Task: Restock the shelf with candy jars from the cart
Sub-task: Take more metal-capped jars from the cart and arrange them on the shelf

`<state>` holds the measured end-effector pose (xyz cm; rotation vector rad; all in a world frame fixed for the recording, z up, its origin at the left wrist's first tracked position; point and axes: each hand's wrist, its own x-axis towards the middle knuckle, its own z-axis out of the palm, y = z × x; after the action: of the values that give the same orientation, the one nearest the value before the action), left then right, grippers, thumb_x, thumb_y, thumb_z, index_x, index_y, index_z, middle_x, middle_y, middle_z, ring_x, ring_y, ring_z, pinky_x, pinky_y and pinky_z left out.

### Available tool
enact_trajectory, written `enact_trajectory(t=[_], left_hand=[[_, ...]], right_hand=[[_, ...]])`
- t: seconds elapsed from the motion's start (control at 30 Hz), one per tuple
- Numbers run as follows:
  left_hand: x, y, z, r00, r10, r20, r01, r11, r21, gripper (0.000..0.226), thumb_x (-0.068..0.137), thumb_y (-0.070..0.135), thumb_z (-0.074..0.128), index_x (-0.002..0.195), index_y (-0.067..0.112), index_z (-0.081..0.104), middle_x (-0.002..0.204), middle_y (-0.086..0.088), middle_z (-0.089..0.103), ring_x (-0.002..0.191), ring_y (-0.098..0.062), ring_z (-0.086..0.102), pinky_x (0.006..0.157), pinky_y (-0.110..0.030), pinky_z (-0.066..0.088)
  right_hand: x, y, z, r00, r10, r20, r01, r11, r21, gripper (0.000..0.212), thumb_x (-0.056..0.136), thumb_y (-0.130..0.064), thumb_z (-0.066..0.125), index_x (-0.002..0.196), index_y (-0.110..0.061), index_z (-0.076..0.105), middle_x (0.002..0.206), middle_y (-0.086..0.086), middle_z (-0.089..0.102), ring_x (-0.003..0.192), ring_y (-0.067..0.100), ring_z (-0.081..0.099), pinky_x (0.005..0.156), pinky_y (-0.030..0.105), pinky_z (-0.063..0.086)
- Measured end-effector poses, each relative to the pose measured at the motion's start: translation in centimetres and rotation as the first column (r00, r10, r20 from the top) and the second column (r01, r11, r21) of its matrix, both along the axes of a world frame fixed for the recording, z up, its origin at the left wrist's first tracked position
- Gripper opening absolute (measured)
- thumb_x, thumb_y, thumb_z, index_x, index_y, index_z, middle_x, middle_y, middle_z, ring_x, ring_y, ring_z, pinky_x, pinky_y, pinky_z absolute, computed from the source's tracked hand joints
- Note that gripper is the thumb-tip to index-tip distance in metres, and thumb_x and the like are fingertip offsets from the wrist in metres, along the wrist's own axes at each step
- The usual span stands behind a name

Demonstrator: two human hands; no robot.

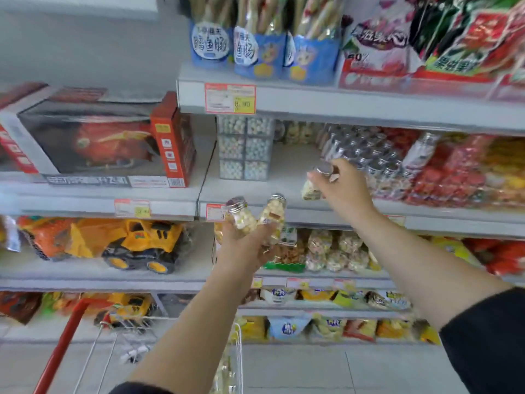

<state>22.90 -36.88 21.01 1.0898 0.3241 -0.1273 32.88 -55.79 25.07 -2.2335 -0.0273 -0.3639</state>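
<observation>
Low at seven o'clock sits the cart (61,346), with a red handle and a wire basket; what it holds is too blurred to tell. Two bare forearms rise from the bottom edge toward the shelving.

The left grip (244,248), just below centre, is clenched round the bases of two jars with their silver lids up. The first candy jar (240,218) leans toward eleven o'clock and the second jar (274,216) toward one.

The right grip (345,191), at two o'clock from the left, grasps a third jar (309,191) at its lid end. That jar hangs at the grip's eight o'clock. Its long axis is tilted, lid up and right, base down and left, over the bare front of the shelf (255,191).

The stocked row of jars (369,160) stands at the right grip's one o'clock, close behind the knuckles.

The right grip is nearer the shelf, so the placing likely falls to it. The jar probably needs righting, then setting down at the row's eight o'clock side.
</observation>
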Motion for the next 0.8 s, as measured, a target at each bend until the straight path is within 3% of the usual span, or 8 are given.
enact_trajectory(t=[0.1,0.27,0.43,0.57,0.67,0.73,0.8], left_hand=[[2.1,-1.4,0.2,0.999,0.043,0.0,-0.043,0.999,-0.001,0.054,0.085,0.009,0.076,0.126,0.019,0.042,0.122,-0.016,0.062,0.105,-0.035,0.067,0.087,-0.05,0.059],[4.8,-2.4,-0.4,0.996,0.093,0.018,-0.094,0.995,0.045,0.06,0.082,0.015,0.079,0.127,0.018,0.04,0.121,-0.019,0.059,0.103,-0.035,0.068,0.083,-0.044,0.061],[5.8,-2.7,-1.2,0.992,0.123,0.018,-0.124,0.989,0.075,0.059,0.082,0.017,0.079,0.126,0.018,0.039,0.116,-0.015,0.06,0.099,-0.033,0.069,0.081,-0.04,0.061],[6.2,-2.7,-1.3,0.992,0.123,0.037,-0.125,0.989,0.076,0.055,0.084,0.016,0.077,0.124,0.022,0.04,0.116,-0.012,0.062,0.096,-0.027,0.071,0.083,-0.04,0.061],[6.6,-2.8,-1.4,0.991,0.122,0.05,-0.126,0.99,0.07,0.056,0.085,0.014,0.076,0.128,0.023,0.039,0.118,-0.011,0.062,0.097,-0.024,0.071,0.084,-0.039,0.061],[6.9,-2.9,-1.4,0.989,0.131,0.061,-0.135,0.989,0.064,0.057,0.085,0.015,0.076,0.127,0.023,0.039,0.118,-0.011,0.063,0.097,-0.024,0.071,0.084,-0.04,0.061],[7.1,-3.0,-1.3,0.986,0.141,0.091,-0.149,0.985,0.083,0.054,0.085,0.015,0.077,0.123,0.024,0.04,0.115,-0.009,0.063,0.096,-0.023,0.071,0.083,-0.039,0.061]], right_hand=[[4.5,0.7,-0.5,1.0,-0.007,-0.02,0.006,0.999,-0.053,0.05,0.089,-0.044,0.068,0.124,-0.01,0.059,0.102,-0.003,0.064,0.093,0.017,0.062,0.081,0.033,0.05],[12.6,1.4,-2.3,0.992,-0.07,-0.104,0.063,0.996,-0.07,0.056,0.081,-0.053,0.067,0.118,-0.011,0.06,0.106,0.006,0.071,0.094,0.03,0.071,0.085,0.046,0.056],[16.1,1.3,-2.5,0.975,-0.196,-0.109,0.177,0.971,-0.159,0.052,0.084,-0.043,0.072,0.12,-0.007,0.061,0.118,0.013,0.068,0.111,0.032,0.064,0.092,0.038,0.051],[15.0,1.5,-2.7,0.977,-0.187,-0.099,0.17,0.972,-0.163,0.053,0.085,-0.03,0.074,0.129,-0.008,0.053,0.127,0.01,0.061,0.12,0.028,0.055,0.088,0.029,0.039],[11.3,1.1,-4.1,0.995,-0.095,0.009,0.095,0.98,-0.175,0.062,0.088,-0.025,0.071,0.142,-0.014,0.043,0.13,0.005,0.059,0.115,0.025,0.057,0.094,0.029,0.041],[9.2,0.7,-5.2,0.995,0.066,0.079,-0.038,0.947,-0.318,0.045,0.093,-0.02,0.063,0.136,-0.018,0.05,0.122,-0.001,0.061,0.104,0.022,0.059,0.088,0.031,0.045],[9.2,0.5,-5.9,0.98,0.193,0.044,-0.147,0.86,-0.489,0.034,0.096,-0.019,0.054,0.13,-0.019,0.059,0.128,0.001,0.062,0.115,0.025,0.056,0.09,0.036,0.047]])
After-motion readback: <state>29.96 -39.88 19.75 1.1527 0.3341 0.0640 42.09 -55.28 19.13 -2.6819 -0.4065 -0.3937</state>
